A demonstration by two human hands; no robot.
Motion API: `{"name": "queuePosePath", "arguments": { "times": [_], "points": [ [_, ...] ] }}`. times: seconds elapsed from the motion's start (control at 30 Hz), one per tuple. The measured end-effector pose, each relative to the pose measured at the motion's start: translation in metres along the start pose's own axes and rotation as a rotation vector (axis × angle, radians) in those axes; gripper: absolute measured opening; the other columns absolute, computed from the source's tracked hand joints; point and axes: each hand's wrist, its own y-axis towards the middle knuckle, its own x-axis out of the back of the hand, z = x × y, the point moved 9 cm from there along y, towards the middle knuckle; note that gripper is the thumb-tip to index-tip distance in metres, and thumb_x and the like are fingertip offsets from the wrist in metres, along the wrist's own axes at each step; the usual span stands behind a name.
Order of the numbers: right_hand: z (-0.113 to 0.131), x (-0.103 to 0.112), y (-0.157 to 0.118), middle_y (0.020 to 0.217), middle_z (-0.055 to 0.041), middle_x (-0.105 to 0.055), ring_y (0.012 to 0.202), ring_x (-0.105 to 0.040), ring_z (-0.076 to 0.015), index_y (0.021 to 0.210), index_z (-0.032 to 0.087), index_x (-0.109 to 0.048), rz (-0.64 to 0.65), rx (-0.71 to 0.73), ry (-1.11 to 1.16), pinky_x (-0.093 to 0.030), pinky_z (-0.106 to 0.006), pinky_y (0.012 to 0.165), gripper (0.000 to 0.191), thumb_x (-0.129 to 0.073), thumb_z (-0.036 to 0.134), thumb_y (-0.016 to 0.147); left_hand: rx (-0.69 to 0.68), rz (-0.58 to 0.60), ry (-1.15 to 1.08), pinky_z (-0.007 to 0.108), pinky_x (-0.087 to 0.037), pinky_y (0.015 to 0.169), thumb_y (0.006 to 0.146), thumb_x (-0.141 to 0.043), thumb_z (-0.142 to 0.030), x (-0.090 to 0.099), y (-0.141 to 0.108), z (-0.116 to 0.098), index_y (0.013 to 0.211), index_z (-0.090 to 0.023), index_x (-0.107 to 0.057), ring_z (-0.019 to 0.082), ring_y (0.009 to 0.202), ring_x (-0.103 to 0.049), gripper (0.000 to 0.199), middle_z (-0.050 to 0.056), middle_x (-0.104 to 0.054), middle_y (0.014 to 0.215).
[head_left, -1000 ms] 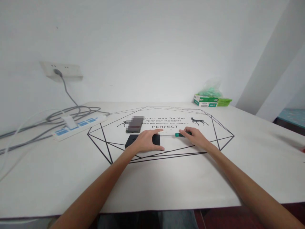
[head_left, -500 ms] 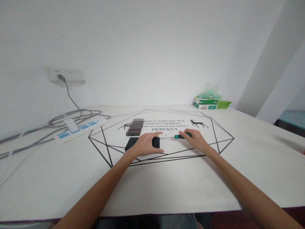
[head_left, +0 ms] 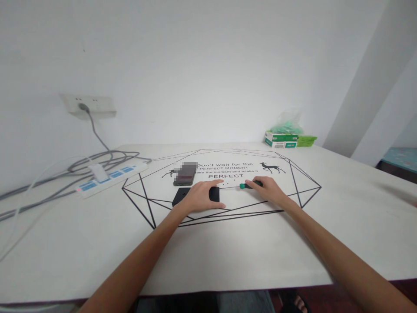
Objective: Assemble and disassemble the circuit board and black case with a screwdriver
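A flat black box (head_left: 214,194) lies on the white table, and my left hand (head_left: 201,196) grips it from above, thumb on the near side and fingers on the far side. My right hand (head_left: 264,188) is closed around the handle of a screwdriver (head_left: 246,185) with a green collar. Its thin shaft points left, and its tip is at the right side of the box. Several tiny dark pieces (head_left: 228,183) lie just beyond the shaft. Behind the box rests a dark phone (head_left: 185,174), partly pixelated.
At the left are a power strip (head_left: 112,178) with a white plug in it and coiled grey cables (head_left: 97,158). A wall socket (head_left: 97,104) is above. Green and white boxes (head_left: 281,140) with a plastic bag stand at the back right. The white table (head_left: 244,252) bears printed lines.
Both hands keep their holds on the box and screwdriver. The view has shifted very slightly, and a foot now shows below the table edge.
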Motion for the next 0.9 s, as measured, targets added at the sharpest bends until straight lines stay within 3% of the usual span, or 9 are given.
{"name": "queuePosePath", "arguments": {
  "times": [0.17,0.3,0.47,0.6,0.7,0.9],
  "points": [
    [-0.003,-0.001,-0.001,0.069,0.0002,-0.058,0.064,-0.048,-0.0163,0.085,0.020,-0.058,-0.025,0.003,0.120,-0.036,-0.027,0.059,0.038,-0.064,0.056,0.072,0.010,-0.004,0.006,0.043,-0.039,0.103,0.064,-0.069,-0.066,0.000,0.000,0.001,0.138,-0.020,-0.047,0.033,0.122,-0.052,0.090,0.011,-0.055,0.135],
    [-0.009,-0.003,-0.001,0.059,0.0028,-0.049,0.056,-0.043,-0.0138,0.076,0.020,-0.056,0.007,-0.053,0.179,-0.031,-0.026,0.054,0.042,-0.061,0.061,0.073,0.031,0.007,0.021,0.045,-0.040,0.102,0.063,-0.069,-0.066,-0.001,0.001,0.002,0.139,-0.019,-0.047,0.034,0.123,-0.051,0.092,0.012,-0.055,0.135],
    [-0.010,-0.006,-0.001,0.049,0.0027,-0.040,0.052,-0.039,-0.0129,0.056,0.018,-0.053,0.048,-0.078,0.080,-0.027,-0.027,0.052,0.058,-0.045,0.070,0.080,0.021,0.000,0.022,0.044,-0.040,0.102,0.063,-0.069,-0.068,-0.001,0.001,0.003,0.139,-0.021,-0.046,0.034,0.123,-0.051,0.093,0.011,-0.054,0.136],
    [-0.002,-0.007,-0.003,0.058,0.0019,-0.049,0.057,-0.043,-0.0136,0.069,0.019,-0.057,0.074,-0.036,0.126,-0.030,-0.026,0.053,0.046,-0.056,0.064,0.076,0.018,-0.002,0.011,0.044,-0.041,0.100,0.062,-0.069,-0.068,-0.001,0.001,0.004,0.139,-0.021,-0.046,0.034,0.121,-0.053,0.092,0.011,-0.058,0.132],
    [-0.002,-0.007,-0.005,0.056,0.0047,-0.047,0.052,-0.039,-0.0121,0.079,0.020,-0.054,0.099,-0.058,0.206,-0.028,-0.025,0.050,0.041,-0.066,0.058,0.069,0.018,0.003,0.006,0.044,-0.041,0.100,0.062,-0.069,-0.068,-0.001,0.001,0.004,0.139,-0.021,-0.047,0.034,0.121,-0.053,0.093,0.011,-0.058,0.132],
    [-0.004,-0.005,-0.004,0.051,0.0034,-0.043,0.051,-0.039,-0.0125,0.062,0.020,-0.048,0.066,-0.058,0.169,-0.029,-0.026,0.050,0.049,-0.057,0.067,0.073,0.022,-0.007,0.006,0.044,-0.038,0.104,0.064,-0.069,-0.065,0.000,0.001,0.005,0.138,-0.023,-0.047,0.033,0.125,-0.050,0.088,0.009,-0.053,0.137]
  ]
}}
